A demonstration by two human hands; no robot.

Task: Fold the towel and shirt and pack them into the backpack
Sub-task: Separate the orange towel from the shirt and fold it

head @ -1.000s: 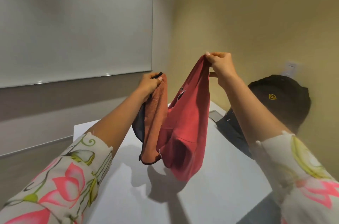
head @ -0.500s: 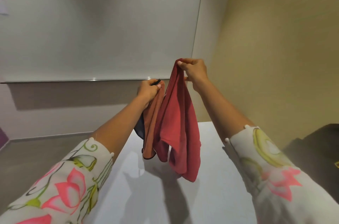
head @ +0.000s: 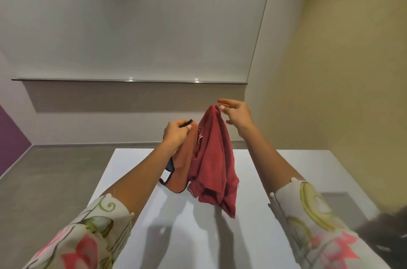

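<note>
Above the white table (head: 286, 169), my left hand (head: 176, 133) grips the top of an orange towel (head: 184, 165) with a dark trim, which hangs down. Right beside it hangs a red shirt (head: 214, 165), bunched and touching the towel. My right hand (head: 237, 114) holds the shirt's peak in a light pinch between thumb and forefinger, the other fingers spread loosely. Both cloths dangle just over the tabletop. A dark blurred shape at the lower right edge looks like the backpack (head: 387, 224).
A large whiteboard (head: 143, 26) covers the wall ahead, with a yellow wall on the right. Grey floor (head: 55, 180) lies left of the table. My floral sleeves fill the lower corners.
The view swung left, so the backpack slid to the lower right edge. My right hand's fingers have loosened from a tight grip to a spread, light pinch. Both cloths hang closer together.
</note>
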